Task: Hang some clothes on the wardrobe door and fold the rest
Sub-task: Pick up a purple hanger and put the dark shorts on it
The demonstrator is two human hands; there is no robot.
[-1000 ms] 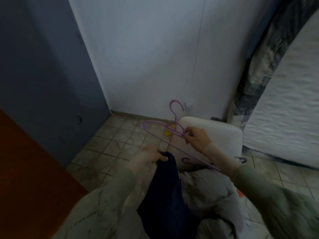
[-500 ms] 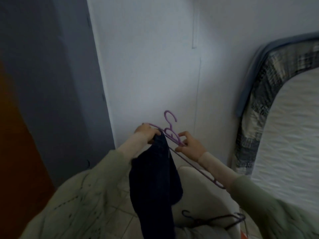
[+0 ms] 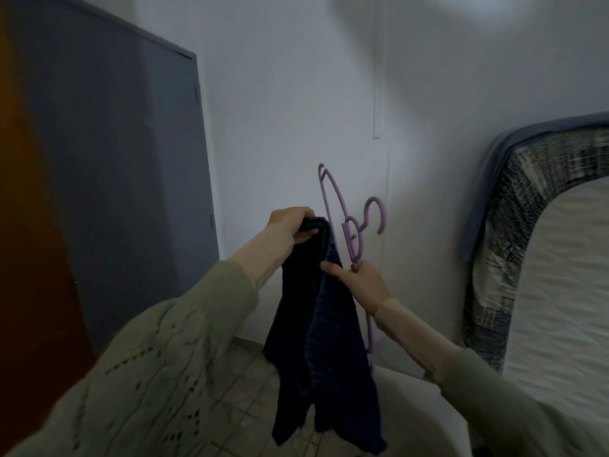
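Note:
A dark navy garment (image 3: 324, 341) hangs down in front of me, bunched at its top in my left hand (image 3: 291, 224), which is closed on it at chest height. Just right of it my right hand (image 3: 361, 282) grips a purple plastic hanger (image 3: 354, 225) near its middle. The hanger stands nearly upright, its hook to the right and one arm pointing up beside the garment's top. Its lower arm runs down behind my right wrist. My right thumb touches the cloth.
A grey wardrobe door (image 3: 108, 179) stands at the left, with an orange-brown panel (image 3: 29, 258) nearer me. The white wall (image 3: 296, 94) is straight ahead. A mattress (image 3: 543, 258) leans at the right. A white basket rim (image 3: 428, 390) shows below over tiled floor (image 3: 244, 390).
My view has tilted up from the floor and basket to the wall. Both hands rose with the garment and hanger, and the hanger turned from lying slanted to nearly upright.

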